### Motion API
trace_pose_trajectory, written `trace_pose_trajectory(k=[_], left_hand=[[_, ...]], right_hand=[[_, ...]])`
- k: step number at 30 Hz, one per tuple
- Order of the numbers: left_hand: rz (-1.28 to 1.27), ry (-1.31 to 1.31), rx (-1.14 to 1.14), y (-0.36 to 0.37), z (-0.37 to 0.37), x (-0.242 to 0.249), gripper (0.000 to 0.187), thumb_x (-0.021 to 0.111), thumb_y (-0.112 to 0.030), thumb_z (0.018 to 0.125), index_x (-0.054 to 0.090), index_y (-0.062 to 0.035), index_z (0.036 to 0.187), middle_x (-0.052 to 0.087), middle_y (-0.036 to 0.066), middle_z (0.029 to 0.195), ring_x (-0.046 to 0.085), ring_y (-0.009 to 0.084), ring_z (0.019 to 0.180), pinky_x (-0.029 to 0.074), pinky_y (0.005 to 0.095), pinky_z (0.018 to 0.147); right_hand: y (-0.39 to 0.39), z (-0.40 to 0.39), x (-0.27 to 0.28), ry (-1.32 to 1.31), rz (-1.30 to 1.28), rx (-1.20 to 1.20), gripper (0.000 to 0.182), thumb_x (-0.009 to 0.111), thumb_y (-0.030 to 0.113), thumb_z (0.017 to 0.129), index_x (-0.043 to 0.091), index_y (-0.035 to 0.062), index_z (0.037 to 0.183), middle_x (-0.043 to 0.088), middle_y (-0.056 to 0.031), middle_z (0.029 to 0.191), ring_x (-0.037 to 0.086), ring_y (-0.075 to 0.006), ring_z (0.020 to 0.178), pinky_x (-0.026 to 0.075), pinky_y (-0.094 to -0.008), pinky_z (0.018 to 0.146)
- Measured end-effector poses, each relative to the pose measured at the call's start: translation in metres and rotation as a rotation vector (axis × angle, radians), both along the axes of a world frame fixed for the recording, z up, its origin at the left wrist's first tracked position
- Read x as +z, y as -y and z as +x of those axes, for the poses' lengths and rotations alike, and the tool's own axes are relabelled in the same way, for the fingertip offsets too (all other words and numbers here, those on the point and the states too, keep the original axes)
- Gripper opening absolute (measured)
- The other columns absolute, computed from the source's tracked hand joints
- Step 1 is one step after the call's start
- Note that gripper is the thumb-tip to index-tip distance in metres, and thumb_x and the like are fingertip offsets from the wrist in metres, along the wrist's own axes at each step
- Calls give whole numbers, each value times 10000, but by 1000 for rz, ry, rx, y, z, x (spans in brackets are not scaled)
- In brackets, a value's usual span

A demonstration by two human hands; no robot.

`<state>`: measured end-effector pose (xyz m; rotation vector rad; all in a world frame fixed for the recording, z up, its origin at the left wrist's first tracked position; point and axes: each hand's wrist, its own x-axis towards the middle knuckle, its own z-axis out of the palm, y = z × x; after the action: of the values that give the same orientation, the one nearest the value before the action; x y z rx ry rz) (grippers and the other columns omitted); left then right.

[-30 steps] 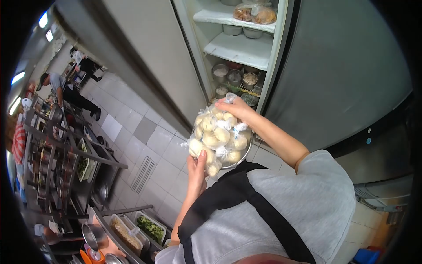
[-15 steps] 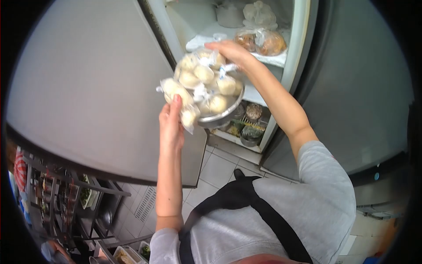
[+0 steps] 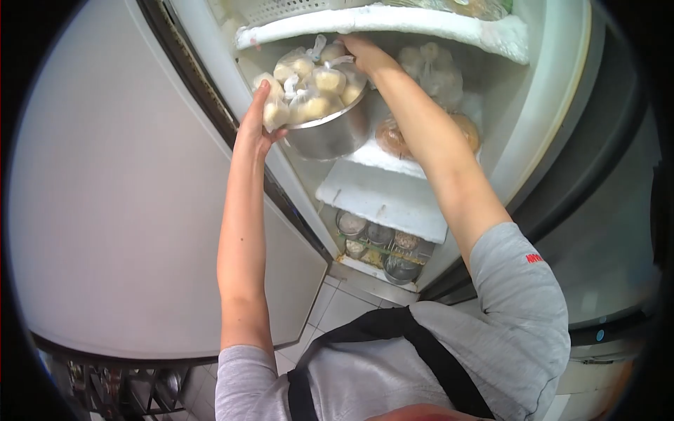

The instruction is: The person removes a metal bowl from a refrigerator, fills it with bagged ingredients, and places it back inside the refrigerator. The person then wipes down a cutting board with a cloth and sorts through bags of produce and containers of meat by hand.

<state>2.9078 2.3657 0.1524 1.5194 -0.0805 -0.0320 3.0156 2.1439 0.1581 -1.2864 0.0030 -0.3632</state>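
A round metal pot (image 3: 330, 137), piled with knotted clear plastic bags of pale dough balls (image 3: 314, 107), is between my hands inside the open fridge. On the near left side, my left hand (image 3: 257, 125) grips the pot, its thumb pressed over one bag and its fingers mostly hidden beneath. Reaching across to the far right side, my right hand (image 3: 366, 56) is closed at the pot's far edge; bags hide part of its fingers. The pot is at the level of the middle shelf, below a frosted shelf edge (image 3: 393, 21).
Bags of brown food (image 3: 394, 138) and a pale knotted bag (image 3: 430, 70) sit right of the pot. Below are a frosty white panel (image 3: 382, 203) and a rack of small containers (image 3: 379, 235). The open door (image 3: 126, 210) stands at left.
Both hands have carried the pot of bagged dough balls forward, deeper into the fridge. My view has shifted up, bringing the frosted upper shelf into sight.
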Motion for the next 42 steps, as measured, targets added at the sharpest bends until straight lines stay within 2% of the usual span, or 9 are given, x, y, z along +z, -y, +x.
trace_pose_trajectory(k=[6,8,13,20,28,30,31,34,42], left_hand=[[67,-55,-143,32,50,2,533,595,-518,716,515,-122,1065,538,61,916,532,163,747,511,265,494],[29,-95,-160,38,65,-6,525,598,-515,715,526,-109,1040,515,53,872,515,157,729,524,272,513],[54,-57,-230,48,77,-13,637,593,-524,712,490,-25,1094,435,87,905,491,213,742,534,290,524],[168,46,-52,43,53,-10,569,549,-552,743,525,-83,1064,479,52,913,492,170,699,451,246,492],[256,381,-88,36,40,-27,818,718,-361,658,333,53,1249,439,176,1149,543,228,919,473,272,602],[463,694,-54,43,30,-27,872,762,-325,604,324,78,1242,416,211,1181,506,270,1004,468,320,705],[609,810,30,46,22,-29,954,805,-319,527,310,94,1230,402,239,1186,436,322,1072,402,383,840],[691,957,144,60,28,-44,1014,818,-343,473,288,87,1223,398,264,1173,369,358,1109,323,411,912],[942,930,58,64,50,-34,1127,808,-422,444,224,100,1255,403,271,1184,377,384,1095,316,400,933]], right_hand=[[39,14,-18,25,-232,-151,313,419,246,871,509,53,1101,529,-94,1079,508,-186,946,406,-342,835],[41,-14,4,112,-270,-111,392,478,364,824,474,146,1150,461,-130,1153,431,-278,1068,344,-464,905],[64,-16,19,201,-334,-165,395,470,368,828,481,134,1146,467,-135,1155,439,-276,1068,349,-446,902],[74,45,5,241,-333,-358,401,459,375,833,491,118,1140,474,-141,1158,450,-273,1068,356,-421,896],[81,66,-7,239,-379,-449,412,447,382,838,503,100,1132,483,-149,1162,463,-271,1068,365,-391,890],[82,63,-5,232,-418,-452,415,444,384,840,506,95,1131,485,-151,1163,466,-270,1068,367,-384,889],[82,61,-4,221,-441,-451,417,443,385,840,507,93,1130,486,-152,1163,468,-270,1068,368,-380,888],[81,50,-2,192,-524,-445,422,438,388,842,512,86,1127,490,-155,1165,473,-269,1068,371,-369,886],[74,-14,-10,68,-929,-431,437,426,396,848,523,68,1120,499,-162,1168,486,-266,1068,379,-340,880]])
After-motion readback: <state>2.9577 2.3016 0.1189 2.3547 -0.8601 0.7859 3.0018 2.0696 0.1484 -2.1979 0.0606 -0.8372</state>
